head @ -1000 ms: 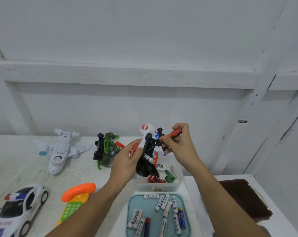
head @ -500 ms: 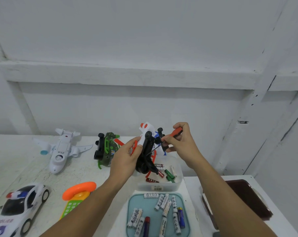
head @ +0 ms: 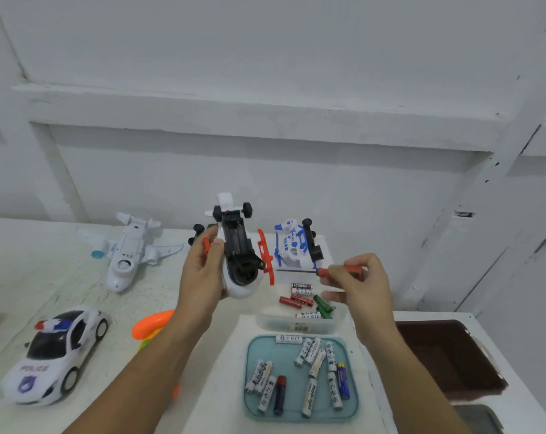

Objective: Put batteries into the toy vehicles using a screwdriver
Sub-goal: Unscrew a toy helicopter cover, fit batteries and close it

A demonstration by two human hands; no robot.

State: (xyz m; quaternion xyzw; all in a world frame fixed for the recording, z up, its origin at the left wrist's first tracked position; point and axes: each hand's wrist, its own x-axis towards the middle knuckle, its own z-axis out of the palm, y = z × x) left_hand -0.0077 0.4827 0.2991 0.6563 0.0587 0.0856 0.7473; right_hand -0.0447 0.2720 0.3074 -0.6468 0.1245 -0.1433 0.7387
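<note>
My left hand point(head: 202, 277) grips a white toy helicopter point(head: 238, 255) with red rotor blades, turned belly up so its black, uncovered battery bay faces me. My right hand point(head: 356, 283) pinches a small red-handled screwdriver point(head: 325, 271), its thin shaft pointing left toward the toy but apart from it. Below, a teal tray point(head: 353, 411) holds several loose batteries point(head: 309, 399). A clear tub point(head: 299, 325) behind it holds red, green and white batteries.
On the white table lie a white toy plane point(head: 127, 252), a police car point(head: 58, 355), an orange toy phone point(head: 149, 327) and a blue-and-white toy helicopter point(head: 296, 245) on its side. A green toy is mostly hidden behind my left hand. A brown bin point(head: 447, 355) sits at the right.
The screwdriver tip has left the toy: my right hand pulled away to the right and down. My left hand turned the helicopter so its battery bay faces me.
</note>
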